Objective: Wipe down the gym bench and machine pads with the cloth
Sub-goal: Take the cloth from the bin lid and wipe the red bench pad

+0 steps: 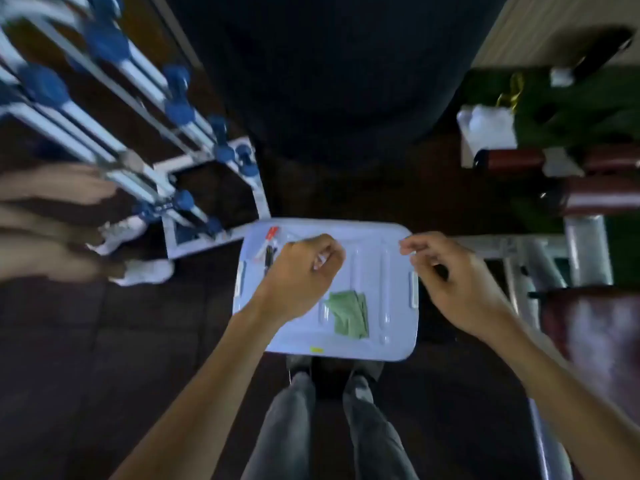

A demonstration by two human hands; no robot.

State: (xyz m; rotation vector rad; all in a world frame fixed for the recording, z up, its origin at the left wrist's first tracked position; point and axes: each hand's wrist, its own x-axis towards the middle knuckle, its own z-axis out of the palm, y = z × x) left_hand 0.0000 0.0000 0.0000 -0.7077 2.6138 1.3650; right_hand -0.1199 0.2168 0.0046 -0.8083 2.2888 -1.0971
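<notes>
Since the green cloth [349, 316] is lying untouched, folded loosely on the pale lid of a storage bin [388, 344] in the lower middle of the frame, I'd say this is the very start: nothing picked up, no wiping begun. Nearest the camera are the person's legs and shoes at the bottom centre, right against the bin. Just above, the left hand [304, 268] hovers over the lid with fingers curled in, holding nothing I can make out, and the right hand [446, 275] hangs over the lid's right edge, fingers loosely bent, also empty as far as I can tell. Some pens [268, 244] sit at the lid's upper left. Next move, I reckon, is grabbing the cloth, then turning to the maroon pads [602, 195] at the right edge. A blue dumbbell rack [138, 109] fills the upper left.
</notes>
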